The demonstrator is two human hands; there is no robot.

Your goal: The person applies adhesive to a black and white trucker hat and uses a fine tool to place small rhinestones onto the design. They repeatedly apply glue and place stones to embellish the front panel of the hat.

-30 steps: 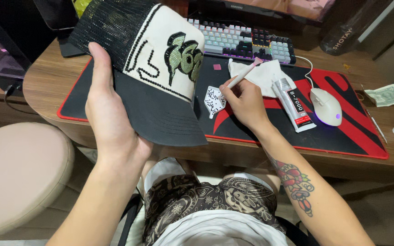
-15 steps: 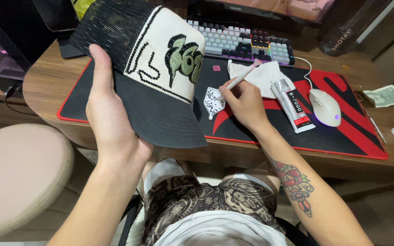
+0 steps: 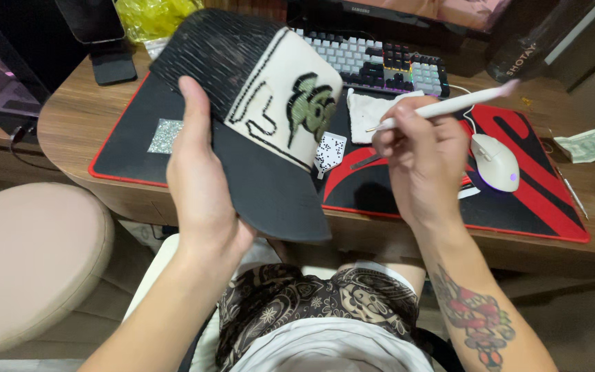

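Observation:
My left hand (image 3: 200,180) grips a trucker cap (image 3: 259,117) by the edge of its black brim. The cap has a black mesh back and a cream front panel with a green and black design, turned towards me above the desk edge. My right hand (image 3: 421,155) holds a white pen-like tool (image 3: 449,105), its fine tip pointing left towards the cap's front panel, a short gap away. A small white card with dark dots (image 3: 330,151) lies on the mat between cap and hand.
A black and red desk mat (image 3: 538,200) covers the wooden desk. On it lie a white mouse (image 3: 496,162), a white cloth (image 3: 373,110) and a glittery square (image 3: 166,136). A keyboard (image 3: 380,62) sits behind. A banknote (image 3: 589,146) lies right. A beige stool (image 3: 29,262) stands left.
My right hand lifted the pen tool off the small card on the mat and raised it towards the cap. The view shifted closer; the cap is still in my left hand.

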